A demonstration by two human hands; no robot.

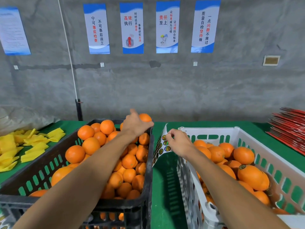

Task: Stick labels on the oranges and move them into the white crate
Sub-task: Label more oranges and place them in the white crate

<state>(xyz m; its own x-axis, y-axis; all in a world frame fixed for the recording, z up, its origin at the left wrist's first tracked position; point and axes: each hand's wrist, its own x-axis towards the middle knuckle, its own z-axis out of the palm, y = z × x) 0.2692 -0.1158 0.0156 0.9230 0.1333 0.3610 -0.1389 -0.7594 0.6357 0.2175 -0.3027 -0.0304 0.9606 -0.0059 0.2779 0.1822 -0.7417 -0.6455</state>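
Holding an orange, left hand; right hand pinches label sheet.

Even, fairly bright indoor light falls from above, with soft shadow inside the black crate and on the green tabletop between the crates. No harsh glare. Wide-angle distortion bends the wall posters and crate edges outward. The left hand is slightly motion-blurred; the corners look soft.
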